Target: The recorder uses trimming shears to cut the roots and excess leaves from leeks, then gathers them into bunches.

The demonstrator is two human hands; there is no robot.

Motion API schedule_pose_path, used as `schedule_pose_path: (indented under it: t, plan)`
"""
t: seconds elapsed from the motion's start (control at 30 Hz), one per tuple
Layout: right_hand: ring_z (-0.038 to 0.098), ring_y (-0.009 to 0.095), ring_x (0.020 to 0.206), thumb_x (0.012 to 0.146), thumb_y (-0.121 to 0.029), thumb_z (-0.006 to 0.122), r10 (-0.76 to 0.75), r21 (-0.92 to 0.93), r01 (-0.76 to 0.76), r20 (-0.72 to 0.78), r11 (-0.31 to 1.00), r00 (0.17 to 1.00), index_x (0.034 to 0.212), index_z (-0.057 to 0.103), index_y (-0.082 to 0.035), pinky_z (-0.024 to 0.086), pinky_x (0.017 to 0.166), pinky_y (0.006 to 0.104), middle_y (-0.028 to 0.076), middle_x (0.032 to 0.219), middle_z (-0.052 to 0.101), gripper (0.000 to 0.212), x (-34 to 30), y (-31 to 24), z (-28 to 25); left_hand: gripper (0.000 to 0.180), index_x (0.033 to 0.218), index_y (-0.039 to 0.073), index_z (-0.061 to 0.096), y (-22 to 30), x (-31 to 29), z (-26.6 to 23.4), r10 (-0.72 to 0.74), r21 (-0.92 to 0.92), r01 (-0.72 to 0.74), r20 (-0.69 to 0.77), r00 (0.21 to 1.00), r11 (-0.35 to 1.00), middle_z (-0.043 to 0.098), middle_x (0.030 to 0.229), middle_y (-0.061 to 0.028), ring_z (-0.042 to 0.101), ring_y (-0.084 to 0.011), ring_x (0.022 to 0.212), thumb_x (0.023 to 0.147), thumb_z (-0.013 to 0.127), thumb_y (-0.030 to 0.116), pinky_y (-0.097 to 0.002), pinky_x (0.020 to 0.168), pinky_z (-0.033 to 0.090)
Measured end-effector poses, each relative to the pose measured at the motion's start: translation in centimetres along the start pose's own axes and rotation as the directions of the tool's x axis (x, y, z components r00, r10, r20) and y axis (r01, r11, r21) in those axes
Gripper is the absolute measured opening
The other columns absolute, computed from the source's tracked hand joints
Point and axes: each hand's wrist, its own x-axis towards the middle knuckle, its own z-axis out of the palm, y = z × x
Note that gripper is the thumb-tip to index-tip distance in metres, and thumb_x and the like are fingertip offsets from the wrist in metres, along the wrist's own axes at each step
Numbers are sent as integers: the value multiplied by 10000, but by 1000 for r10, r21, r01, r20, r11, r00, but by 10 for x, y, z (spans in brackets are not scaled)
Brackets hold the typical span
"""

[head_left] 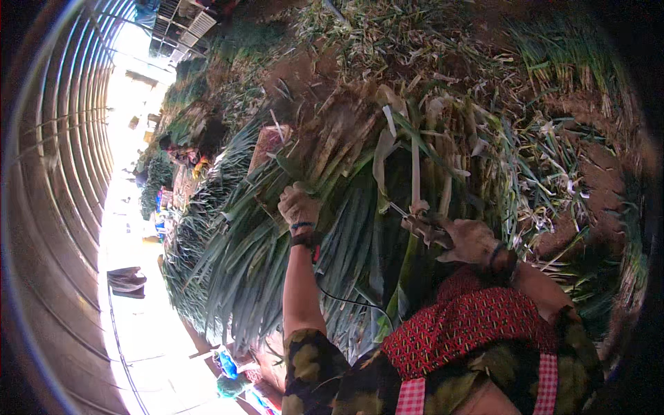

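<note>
Leeks with long green leaves and pale stalks lie in a large heap (339,221) in front of me. My left hand (299,205), in a pale work glove, is closed at the left of the heap, with a broad green leek leaf (289,166) at its fingers. To the right, my gloved right hand (467,238) has its fingers curled round something I cannot make out. A thin, shiny strip (398,208) sticks out by these fingertips. The lower end of a white leek stalk (416,169) reaches down to the same fingers.
Loose leaf scraps (387,34) cover the ground beyond the heap. More green stalks (564,59) stand at the far right. A reddish box-like thing (270,142) lies behind the leaves. At left runs a ribbed tunnel wall (66,173); a dark cable (353,303) hangs near my left arm.
</note>
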Motion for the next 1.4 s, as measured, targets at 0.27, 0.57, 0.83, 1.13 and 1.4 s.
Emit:
schedule_pose_path:
  t: [0.27, 0.57, 0.83, 1.13, 1.4]
  plan:
    - [646, 415, 919, 724, -523, 780, 72, 109, -69, -23, 992, 997, 1486, 320, -100, 526, 816, 499, 234, 970, 646, 986, -3, -8, -28, 744, 1107, 126, 578, -28, 10, -18, 72, 10, -76, 215, 974, 997, 675, 1026, -107, 652, -323, 989, 646, 739, 687, -520, 854, 476]
    - [640, 408, 960, 707, -418, 816, -99, 161, 120, -136, 980, 986, 1516, 250, -132, 521, 817, 471, 234, 981, 640, 1028, -1, -17, -29, 586, 1120, 89, 538, 14, -66, -58, 286, -37, -287, 278, 917, 957, 678, 883, -138, 681, -348, 840, 720, 785, 439, -446, 719, 550]
    - [655, 437, 906, 781, -483, 735, -214, 70, 214, -9, 974, 977, 1524, 209, -60, 538, 807, 480, 257, 981, 657, 1003, 13, -37, -22, 498, 1136, 86, 627, 16, -59, -85, 370, -510, -154, 354, 859, 846, 686, 1081, -167, 640, -347, 1038, 703, 818, 241, -400, 901, 499]
    - [665, 422, 901, 803, -497, 715, -186, 125, 175, 82, 977, 979, 1481, 274, -25, 526, 797, 474, 249, 934, 667, 936, 7, -32, -27, 520, 1230, 50, 602, 15, -63, -29, 383, -794, 48, 345, 857, 607, 667, 1186, -160, 641, -328, 1076, 758, 770, 192, -394, 919, 496]
    - [670, 425, 895, 814, -488, 699, -146, 25, 144, 222, 989, 964, 1542, 86, -44, 537, 785, 499, 218, 976, 688, 1050, 12, -39, -27, 552, 1279, 35, 567, 29, -65, -25, 421, -780, 2, 339, 841, 626, 684, 1130, -173, 648, -331, 1050, 775, 738, 179, -395, 891, 501]
